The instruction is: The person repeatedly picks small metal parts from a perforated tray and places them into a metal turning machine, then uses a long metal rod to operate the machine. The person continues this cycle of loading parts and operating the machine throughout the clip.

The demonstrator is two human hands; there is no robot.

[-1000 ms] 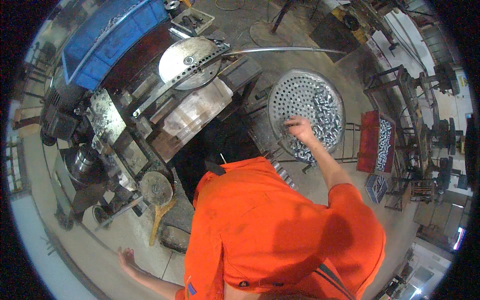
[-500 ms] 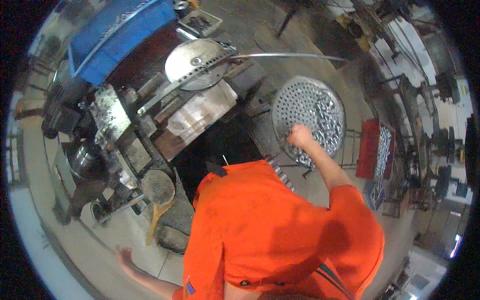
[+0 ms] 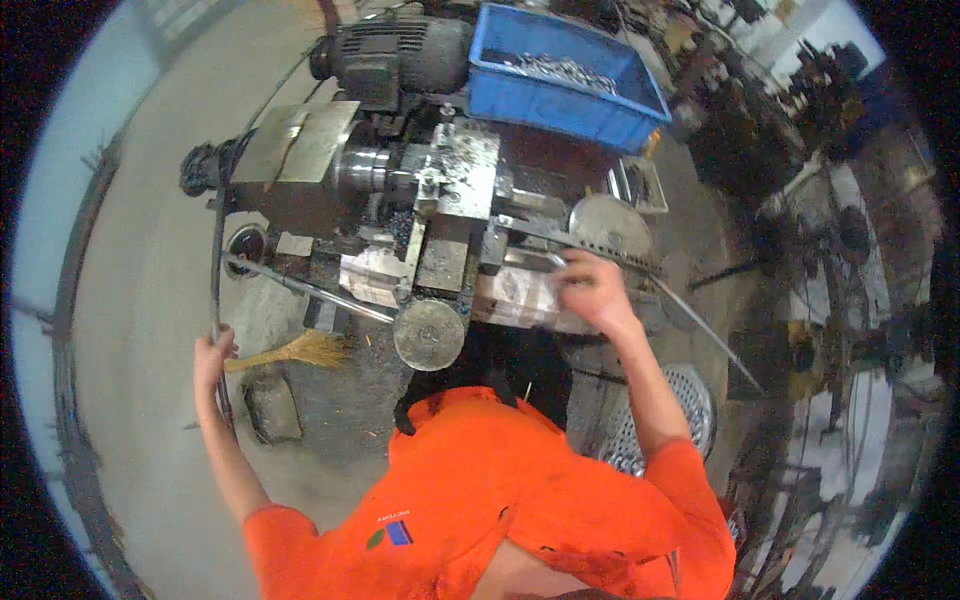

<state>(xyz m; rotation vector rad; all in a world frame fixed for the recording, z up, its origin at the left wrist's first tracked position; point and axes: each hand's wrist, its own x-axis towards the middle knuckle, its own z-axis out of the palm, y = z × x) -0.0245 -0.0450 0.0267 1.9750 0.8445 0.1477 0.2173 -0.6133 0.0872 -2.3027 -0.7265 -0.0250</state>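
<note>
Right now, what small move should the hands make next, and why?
Perhaps ease the right hand leftward to the shiny metal block: that hand hangs close by, near the bar with holes, while the left hand is at the long dark rod.

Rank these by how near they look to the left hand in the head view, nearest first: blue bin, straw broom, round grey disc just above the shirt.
1. Straw broom, just right of the left hand.
2. Round grey disc, farther right.
3. Blue bin, top, right of centre.

Orange shirt (image 3: 450, 470), dark rod (image 3: 217, 285).
</note>
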